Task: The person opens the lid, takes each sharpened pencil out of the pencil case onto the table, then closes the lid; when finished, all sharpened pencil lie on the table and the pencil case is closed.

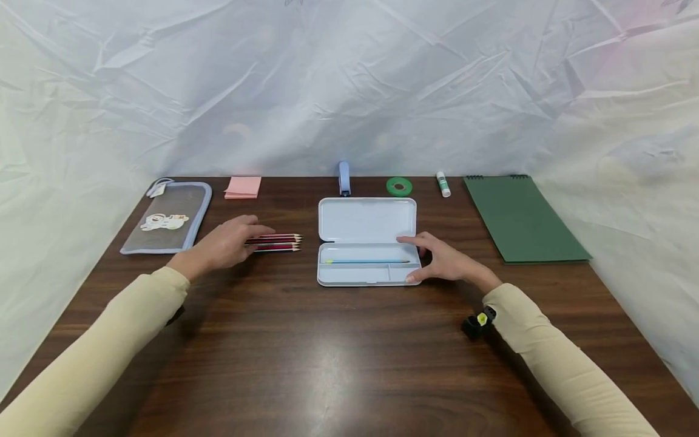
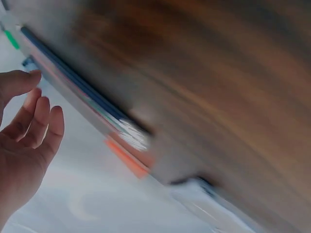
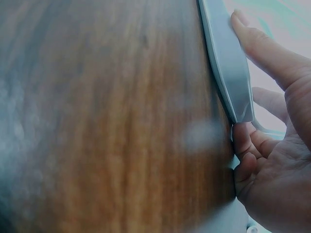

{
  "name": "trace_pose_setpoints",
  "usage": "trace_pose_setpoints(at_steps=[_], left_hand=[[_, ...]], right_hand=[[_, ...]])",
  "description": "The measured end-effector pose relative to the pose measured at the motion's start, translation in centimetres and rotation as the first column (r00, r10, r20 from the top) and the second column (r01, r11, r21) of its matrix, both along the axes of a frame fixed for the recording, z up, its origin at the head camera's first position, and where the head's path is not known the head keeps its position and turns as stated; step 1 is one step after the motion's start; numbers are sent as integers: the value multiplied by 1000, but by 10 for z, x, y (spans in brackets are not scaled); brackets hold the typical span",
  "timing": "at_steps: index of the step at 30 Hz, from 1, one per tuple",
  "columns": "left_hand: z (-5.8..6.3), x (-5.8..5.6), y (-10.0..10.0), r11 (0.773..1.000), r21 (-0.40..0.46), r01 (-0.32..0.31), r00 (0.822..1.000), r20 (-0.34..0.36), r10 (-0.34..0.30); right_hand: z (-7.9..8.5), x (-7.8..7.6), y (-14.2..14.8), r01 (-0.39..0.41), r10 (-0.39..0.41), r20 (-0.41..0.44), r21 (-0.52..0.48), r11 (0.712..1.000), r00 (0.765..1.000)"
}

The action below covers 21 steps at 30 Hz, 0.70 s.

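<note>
Sleeves (image 1: pixel 568 352): cream, entering from both lower corners.
Tabletop (image 1: pixel 262 340): wood runs from the bottom edge up to mid-frame.
Pencil case (image 1: pixel 352 275): mid-frame, lid back, a blue pencil (image 1: pixel 366 261) inside.
Right hand (image 1: pixel 445 264): holds the case's right end, thumb at its front corner.
Left hand (image 1: pixel 224 243): loosely bent over the pencils (image 1: pixel 284 244), left of centre, thumb apart from fingertips; cannot tell whether it touches them.
Gap: wood separates pencil tips from the case's left edge.
</note>
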<state>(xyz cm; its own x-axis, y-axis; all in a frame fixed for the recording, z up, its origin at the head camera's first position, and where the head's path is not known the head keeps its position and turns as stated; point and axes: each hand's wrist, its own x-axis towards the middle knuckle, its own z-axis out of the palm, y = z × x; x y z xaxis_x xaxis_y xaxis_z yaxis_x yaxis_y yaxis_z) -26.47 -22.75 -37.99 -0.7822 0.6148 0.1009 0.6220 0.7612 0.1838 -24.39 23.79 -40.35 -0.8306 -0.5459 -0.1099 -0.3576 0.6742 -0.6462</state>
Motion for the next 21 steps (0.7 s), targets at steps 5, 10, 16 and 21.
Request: trace_pose_setpoints(at_steps=[5, 10, 16, 21], left_hand=[[9, -6, 38, 983, 144, 116, 993, -10, -116], [24, -7, 90, 952, 185, 242, 946, 174, -275], [30, -11, 143, 952, 49, 302, 860, 416, -294], [26, -13, 169, 946, -3, 324, 832, 477, -283]], right_hand=[[2, 0, 0, -3, 3, 19, -4, 1000, 1000], [3, 0, 0, -2, 2, 14, -6, 1000, 1000], [1, 0, 1, -6, 6, 7, -3, 1000, 1000], [1, 0, 1, -5, 5, 13, -5, 1000, 1000]])
